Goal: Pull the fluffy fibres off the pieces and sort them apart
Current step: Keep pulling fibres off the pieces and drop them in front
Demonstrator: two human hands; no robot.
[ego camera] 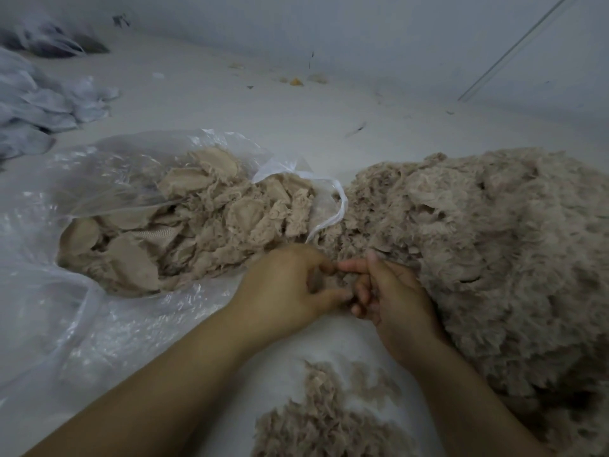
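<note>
Plastic bag (108, 179) holding beige pieces (184, 232), fluffy heap (494, 242) beside

The work surface (204, 103) is white and matte, extending to a pale wall (362, 24) along its far edge. A thin rod (514, 47) leans diagonally against the wall at the far right corner. Small yellowish scraps (296, 81) and dark specks lie near the far edge. Crumpled grey-white fabric (36, 103) is piled at the far left edge. Lighting is dim, cool and diffuse.
</note>
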